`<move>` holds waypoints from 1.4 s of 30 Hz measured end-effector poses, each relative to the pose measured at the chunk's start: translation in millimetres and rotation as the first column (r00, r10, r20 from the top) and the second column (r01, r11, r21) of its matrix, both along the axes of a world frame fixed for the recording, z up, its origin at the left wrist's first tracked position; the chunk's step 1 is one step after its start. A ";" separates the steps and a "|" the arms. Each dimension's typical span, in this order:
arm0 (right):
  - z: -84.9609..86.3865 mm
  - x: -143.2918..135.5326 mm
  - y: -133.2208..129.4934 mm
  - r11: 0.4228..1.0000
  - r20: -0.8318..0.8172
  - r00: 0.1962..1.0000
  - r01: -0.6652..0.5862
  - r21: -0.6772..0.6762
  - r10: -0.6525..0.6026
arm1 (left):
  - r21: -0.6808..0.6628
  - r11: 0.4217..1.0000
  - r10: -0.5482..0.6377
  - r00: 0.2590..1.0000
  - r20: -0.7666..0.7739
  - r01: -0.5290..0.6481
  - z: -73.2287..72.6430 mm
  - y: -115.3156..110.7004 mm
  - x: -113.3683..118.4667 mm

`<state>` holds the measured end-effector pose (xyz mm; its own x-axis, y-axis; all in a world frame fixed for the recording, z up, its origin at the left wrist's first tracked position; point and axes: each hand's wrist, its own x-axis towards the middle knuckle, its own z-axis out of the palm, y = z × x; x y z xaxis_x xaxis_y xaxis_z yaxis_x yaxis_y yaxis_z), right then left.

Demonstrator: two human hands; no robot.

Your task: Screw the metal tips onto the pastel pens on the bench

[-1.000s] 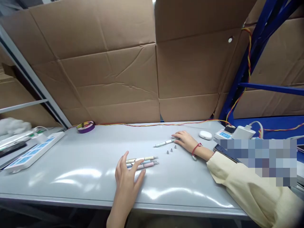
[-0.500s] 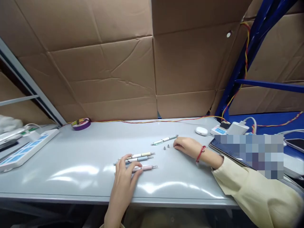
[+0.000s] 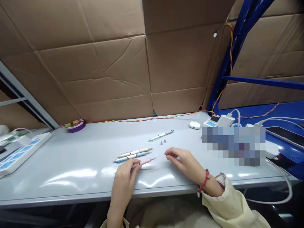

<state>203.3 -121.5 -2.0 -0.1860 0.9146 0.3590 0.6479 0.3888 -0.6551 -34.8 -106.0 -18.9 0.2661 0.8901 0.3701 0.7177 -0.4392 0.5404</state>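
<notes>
My left hand (image 3: 125, 179) grips a pink pen (image 3: 145, 161) whose tip points right, slightly raised off the grey table. Just beyond it lie a light blue pen (image 3: 132, 156) and a cream-yellow pen (image 3: 136, 152), side by side. My right hand (image 3: 181, 160), with a red bracelet at the wrist, hovers to the right of the pink pen's tip, thumb and fingers pinched; whatever is between them is too small to make out. Farther back, a green-and-white pen (image 3: 161, 135) rests near two tiny grey cone-shaped pieces (image 3: 163, 142).
A purple tape roll (image 3: 75, 126) sits at the back left, a power strip (image 3: 26, 153) on the left. At the back right are a white earbud case (image 3: 194, 125), white chargers (image 3: 225, 121) and cables. A phone (image 3: 286, 136) lies farther right. Cardboard (image 3: 114, 63) stands behind the table.
My right hand has moved left and nearer, away from the grey pieces. My left hand has closed on the pink pen and tilted its tip up. The view has shifted right.
</notes>
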 end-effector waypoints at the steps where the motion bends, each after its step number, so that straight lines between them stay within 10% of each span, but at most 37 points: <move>1: 0.6 -3.6 -1.0 1.000 -0.032 0.999 -0.026 0.003 0.026 | -0.003 1.000 -0.002 1.000 0.004 0.002 -0.2 -0.4 0.1; 42: -3.4 -12.6 -11.7 0.991 -0.124 0.987 -0.086 0.100 0.099 | -0.149 0.975 -0.132 0.966 0.221 0.167 3.6 -9.7 21.1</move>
<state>190.7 -133.2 -5.4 -0.2151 0.8568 0.4686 0.5193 0.5067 -0.6882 -13.6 -115.7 -15.4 0.3336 0.8993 0.2828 0.5142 -0.4250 0.7450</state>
